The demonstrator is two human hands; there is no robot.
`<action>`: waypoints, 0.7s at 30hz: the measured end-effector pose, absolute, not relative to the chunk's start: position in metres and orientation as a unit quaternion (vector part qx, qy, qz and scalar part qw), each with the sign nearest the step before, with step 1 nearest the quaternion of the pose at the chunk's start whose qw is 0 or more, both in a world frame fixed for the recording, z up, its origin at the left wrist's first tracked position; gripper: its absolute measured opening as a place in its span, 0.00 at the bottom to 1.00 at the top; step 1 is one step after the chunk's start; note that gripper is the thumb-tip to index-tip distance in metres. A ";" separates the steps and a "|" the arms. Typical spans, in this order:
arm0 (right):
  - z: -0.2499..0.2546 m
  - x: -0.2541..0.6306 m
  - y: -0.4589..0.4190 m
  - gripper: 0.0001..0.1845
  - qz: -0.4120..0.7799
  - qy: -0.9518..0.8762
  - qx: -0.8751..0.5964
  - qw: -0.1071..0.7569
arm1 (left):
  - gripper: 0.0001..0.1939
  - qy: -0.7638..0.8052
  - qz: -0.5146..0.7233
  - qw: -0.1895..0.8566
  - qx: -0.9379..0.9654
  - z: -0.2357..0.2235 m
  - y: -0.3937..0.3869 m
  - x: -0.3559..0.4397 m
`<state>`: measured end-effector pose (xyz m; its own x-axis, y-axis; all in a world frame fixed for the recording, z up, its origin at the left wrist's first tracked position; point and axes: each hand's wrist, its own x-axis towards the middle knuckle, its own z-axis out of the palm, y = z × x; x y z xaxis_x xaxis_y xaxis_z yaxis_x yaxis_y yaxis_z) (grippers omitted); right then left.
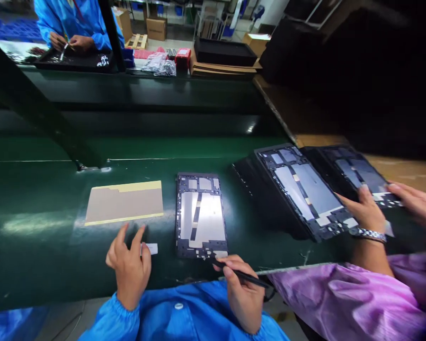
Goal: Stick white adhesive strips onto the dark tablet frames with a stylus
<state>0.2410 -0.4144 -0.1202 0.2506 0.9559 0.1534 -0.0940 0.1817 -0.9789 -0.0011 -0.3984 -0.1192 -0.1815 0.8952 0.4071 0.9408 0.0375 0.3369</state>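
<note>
My left hand (130, 265) is over the green bench with its fingers apart. Beside its thumb is a small white tab (151, 248); whether the thumb touches it I cannot tell. Just beyond the fingertips lies a beige sheet with yellow edges (126, 204). Closed around a slim black tool that looks like tweezers (244, 276) is my right hand (246, 293). The tool's tip reaches the bottom edge of an opened tablet (209, 218), which lies flat with its silver inner plate and a dark ribbon cable facing up.
On the right, a co-worker's hands (369, 213) handle a tablet (362, 175) next to a stack of opened tablets (301, 184). A dark slanted post (39, 104) meets the bench at left. Across the bench, another person (78, 23) works over a black tray (74, 61).
</note>
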 end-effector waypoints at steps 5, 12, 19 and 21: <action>-0.140 0.266 -0.415 0.03 0.387 -0.399 -0.528 0.642 | 0.13 -0.455 -0.256 -0.017 -0.853 -0.120 -0.382 0.046; -0.147 0.259 -0.391 0.03 0.286 -0.437 -0.545 0.656 | 0.09 -0.492 -0.195 -0.027 -0.848 -0.121 -0.338 0.095; -0.152 0.251 -0.387 0.10 0.227 -0.466 -0.563 0.644 | 0.04 -0.441 -0.247 -0.068 -0.860 -0.124 -0.332 0.090; -0.153 0.251 -0.386 0.13 0.197 -0.491 -0.567 0.631 | 0.03 -0.438 -0.258 -0.071 -0.858 -0.126 -0.333 0.088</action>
<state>0.2507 -0.3864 -0.1526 0.4397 0.8060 0.3962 0.3089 0.2785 -0.9094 0.0876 -0.3328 -0.1258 0.4831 0.7885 0.3806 0.7155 -0.6061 0.3474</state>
